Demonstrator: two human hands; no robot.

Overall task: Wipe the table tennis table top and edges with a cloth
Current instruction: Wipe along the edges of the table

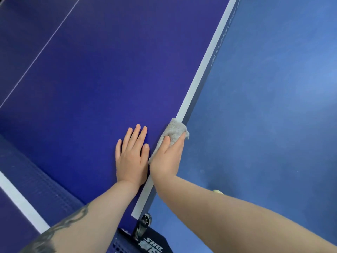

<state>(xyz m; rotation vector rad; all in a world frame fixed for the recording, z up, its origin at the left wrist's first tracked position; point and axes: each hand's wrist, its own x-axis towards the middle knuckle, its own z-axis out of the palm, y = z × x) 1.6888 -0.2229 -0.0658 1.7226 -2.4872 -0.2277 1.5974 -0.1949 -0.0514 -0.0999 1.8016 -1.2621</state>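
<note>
We're looking down at one table (102,73), deep blue on top, with two hands at work and one cloth (170,136) between them and the edge. The left hand (132,156) lies flat on the blue surface, fingers straight and close together, pointing up and slightly right, away from us. Just beside it, almost touching at the thumb, our right hand (168,157) clasps the cloth over the white edge line (204,64) (thumb on top, the other fingers wrapped down over the side and out of sight). The cloth is grey and fluffy, one piece, folded over the table's rim; its long axis runs along the edge, from lower left to upper right, and its free end sticks out past the fingertips. The edge itself runs the same diagonal, from the corner near our forearms up to the top of the view. One thin white centre line (42,49) crosses the top at upper left. We count one net (36,181) at lower left with its white band, and one net clamp (144,225) at the corner below our wrists. Right of the table lies the blue floor (273,106), with one small pale object (218,192) (too small to identify) just above the right forearm.
</note>
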